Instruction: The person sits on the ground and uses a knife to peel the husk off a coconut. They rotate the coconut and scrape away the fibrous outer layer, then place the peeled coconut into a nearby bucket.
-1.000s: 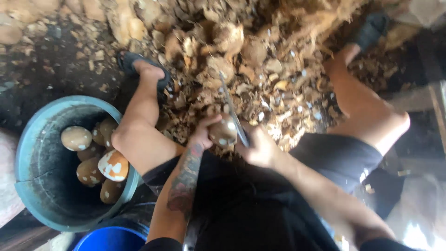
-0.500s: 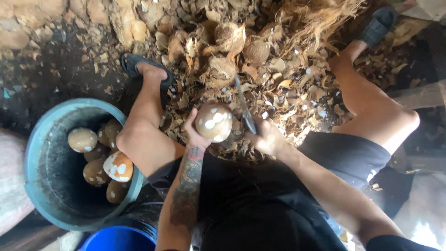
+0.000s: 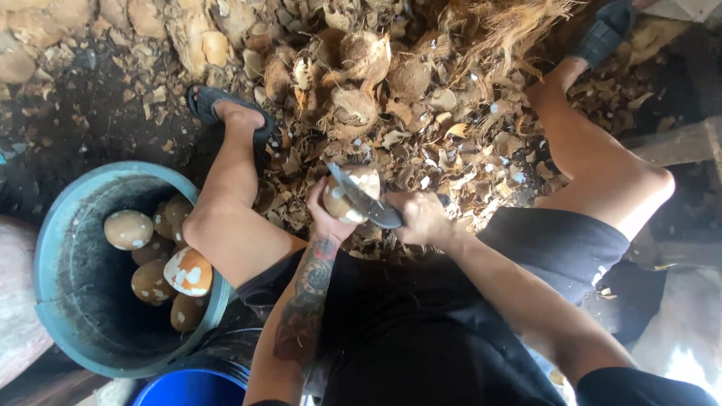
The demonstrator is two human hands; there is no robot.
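Head view: left hand cupped tight around peeled coconut, held between knees above husk pile. Right hand clamped on knife handle, blade laid across nut. Nut looks hard, rounded, fairly heavy, likely slick where pared (best cradled from below). Ground: dirt, husk litter. Grey tub left holds pared nuts; blue bucket below.

The coconut is round and partly peeled, its tan-brown skin broken by pale white patches. It sits in the cupped left hand, raised above the litter of husks between the knees. The knife, with a dark, broad blade, lies slanted across the coconut's top, its handle gripped in the right hand.
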